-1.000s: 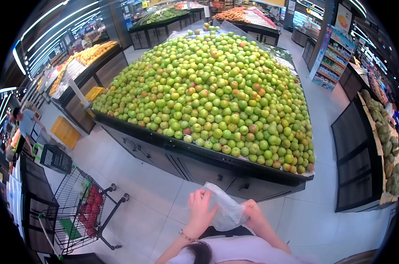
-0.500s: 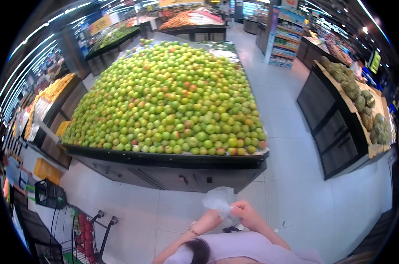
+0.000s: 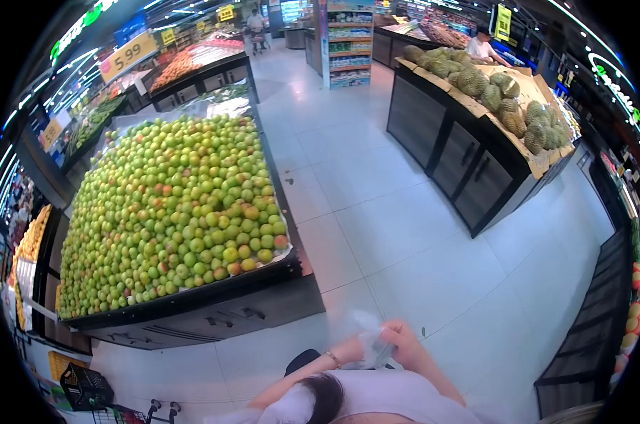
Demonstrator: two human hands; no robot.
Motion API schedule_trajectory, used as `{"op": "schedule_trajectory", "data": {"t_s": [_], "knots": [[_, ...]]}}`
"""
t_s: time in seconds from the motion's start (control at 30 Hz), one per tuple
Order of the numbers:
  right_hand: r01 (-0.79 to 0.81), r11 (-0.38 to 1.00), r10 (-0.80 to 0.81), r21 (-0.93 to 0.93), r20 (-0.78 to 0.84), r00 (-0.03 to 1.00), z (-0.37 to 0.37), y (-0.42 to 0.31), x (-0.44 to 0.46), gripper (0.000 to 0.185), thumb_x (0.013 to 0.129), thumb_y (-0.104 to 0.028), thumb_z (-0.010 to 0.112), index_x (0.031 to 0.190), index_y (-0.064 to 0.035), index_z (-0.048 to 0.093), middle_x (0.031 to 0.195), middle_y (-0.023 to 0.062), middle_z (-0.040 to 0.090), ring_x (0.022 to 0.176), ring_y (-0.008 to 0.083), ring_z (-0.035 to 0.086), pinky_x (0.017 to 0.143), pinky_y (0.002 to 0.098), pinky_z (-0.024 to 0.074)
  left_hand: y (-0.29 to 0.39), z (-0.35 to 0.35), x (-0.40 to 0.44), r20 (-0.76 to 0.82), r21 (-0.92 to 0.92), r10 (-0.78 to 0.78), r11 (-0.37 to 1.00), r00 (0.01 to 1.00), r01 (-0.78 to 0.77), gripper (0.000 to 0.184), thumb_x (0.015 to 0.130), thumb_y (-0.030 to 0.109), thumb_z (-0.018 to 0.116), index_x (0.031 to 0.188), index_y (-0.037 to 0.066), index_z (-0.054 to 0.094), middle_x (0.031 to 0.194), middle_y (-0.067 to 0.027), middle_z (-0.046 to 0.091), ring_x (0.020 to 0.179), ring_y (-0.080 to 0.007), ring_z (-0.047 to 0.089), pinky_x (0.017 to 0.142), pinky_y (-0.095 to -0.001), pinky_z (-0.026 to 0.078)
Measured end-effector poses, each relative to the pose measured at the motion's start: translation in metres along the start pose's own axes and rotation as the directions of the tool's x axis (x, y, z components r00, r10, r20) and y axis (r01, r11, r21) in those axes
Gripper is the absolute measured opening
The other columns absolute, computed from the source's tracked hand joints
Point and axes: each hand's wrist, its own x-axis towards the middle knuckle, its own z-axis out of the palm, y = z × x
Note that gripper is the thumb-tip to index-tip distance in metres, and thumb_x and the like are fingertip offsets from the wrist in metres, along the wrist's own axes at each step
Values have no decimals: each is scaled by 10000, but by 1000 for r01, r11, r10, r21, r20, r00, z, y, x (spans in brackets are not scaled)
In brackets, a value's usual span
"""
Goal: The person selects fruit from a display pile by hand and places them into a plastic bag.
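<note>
Just in front of my body, low in the head view, is a thin clear plastic bag (image 3: 371, 338). My right hand (image 3: 400, 340) has its fingers closed on the bag's right side. My left hand (image 3: 351, 350), with a bracelet at the wrist, reaches to the bag's left side; its fingers are hidden behind or inside the plastic. To the left of both hands, a large heap of green and reddish round fruit (image 3: 179, 212) lies on a black display stand (image 3: 214, 311). Neither hand touches the fruit.
Spiky durians (image 3: 507, 106) lie on a dark stand (image 3: 447, 134) at the right, with a person (image 3: 481, 48) behind it. A black basket (image 3: 85, 386) and part of a cart (image 3: 126, 415) are at lower left. Tiled floor (image 3: 383, 212) runs between the stands.
The view has swung to the right, so the fruit stand now sits at the left and the durians nearer the middle. The bag, spread wider earlier, is now bunched between my hands.
</note>
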Motion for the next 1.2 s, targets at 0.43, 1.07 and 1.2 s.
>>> {"op": "schedule_trajectory", "data": {"t_s": [0.43,1.07,1.2], "knots": [[110,990,-111,-87,0,994,-80,-64,55,200,787,-180,583,803,19,600,756,49,595,679,115,543,607,253,418,-2,-32,129,114,-107,-161,979,980,173,217,765,160,541,952,57,581,934,-91,592,828,-179,540,734,-310,433],[-228,939,283,-257,203,938,-80,-188,286,251,734,-237,649,762,8,604,691,5,565,647,80,494,581,230,383,41,-214,243,-152,342,-432,821,889,458,334,789,304,554,1054,102,575,1026,-53,582,944,-179,527,821,-301,406],[-287,897,399,-336,333,854,-117,-207,341,270,733,-203,650,873,-11,522,797,69,557,748,150,518,678,301,414,33,-239,278,-259,251,-470,811,844,529,327,791,305,558,1041,97,586,1016,-47,586,934,-174,528,821,-299,404]]}}
